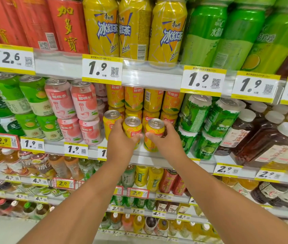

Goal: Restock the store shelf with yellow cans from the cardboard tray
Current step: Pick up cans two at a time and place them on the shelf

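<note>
Left hand [122,136] grips middle yellow can [132,127], right hand [164,138] grips right can [154,128]; round glossy metal, on shelf [145,160].

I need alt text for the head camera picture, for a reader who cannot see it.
Two bare hands reach to a store shelf: the left hand grips one yellow can, the right hand grips another yellow can. Pink cans stand to the left, green cans to the right.
</note>
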`<state>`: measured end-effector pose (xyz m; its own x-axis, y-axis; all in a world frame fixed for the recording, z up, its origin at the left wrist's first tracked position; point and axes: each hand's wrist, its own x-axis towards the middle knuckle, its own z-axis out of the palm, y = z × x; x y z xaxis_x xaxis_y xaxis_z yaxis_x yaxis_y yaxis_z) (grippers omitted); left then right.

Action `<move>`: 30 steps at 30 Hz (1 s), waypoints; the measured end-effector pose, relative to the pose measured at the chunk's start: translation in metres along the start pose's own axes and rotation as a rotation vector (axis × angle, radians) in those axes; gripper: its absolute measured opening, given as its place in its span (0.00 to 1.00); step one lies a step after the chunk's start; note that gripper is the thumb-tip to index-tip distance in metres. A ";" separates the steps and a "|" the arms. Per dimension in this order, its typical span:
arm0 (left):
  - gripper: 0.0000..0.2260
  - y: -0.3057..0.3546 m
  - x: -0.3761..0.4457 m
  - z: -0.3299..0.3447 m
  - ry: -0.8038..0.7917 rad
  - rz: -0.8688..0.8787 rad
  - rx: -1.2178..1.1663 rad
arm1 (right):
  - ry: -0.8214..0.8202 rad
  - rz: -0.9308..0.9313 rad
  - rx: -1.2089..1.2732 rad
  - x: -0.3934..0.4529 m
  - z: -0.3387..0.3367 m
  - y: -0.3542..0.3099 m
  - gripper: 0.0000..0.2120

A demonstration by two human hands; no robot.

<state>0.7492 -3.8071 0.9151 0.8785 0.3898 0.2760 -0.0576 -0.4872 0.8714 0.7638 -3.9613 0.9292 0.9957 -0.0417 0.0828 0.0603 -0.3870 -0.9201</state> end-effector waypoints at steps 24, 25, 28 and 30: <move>0.27 -0.061 -0.036 -0.057 -0.373 0.556 0.833 | -0.122 -0.284 -0.848 -0.064 -0.011 0.040 0.28; 0.28 -0.062 -0.037 -0.056 -0.386 0.551 0.845 | -0.149 -0.277 -0.887 -0.067 -0.010 0.038 0.29; 0.29 -0.059 -0.040 -0.051 -0.373 0.505 0.868 | -0.169 -0.278 -0.952 -0.068 -0.003 0.039 0.30; 0.29 -0.055 -0.040 -0.048 -0.375 0.465 0.880 | -0.165 -0.293 -0.942 -0.065 0.003 0.039 0.30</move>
<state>0.6948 -3.7579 0.8755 0.9570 -0.1723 0.2334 -0.1935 -0.9785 0.0712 0.7020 -3.9709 0.8869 0.9522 0.2730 0.1374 0.2956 -0.9368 -0.1871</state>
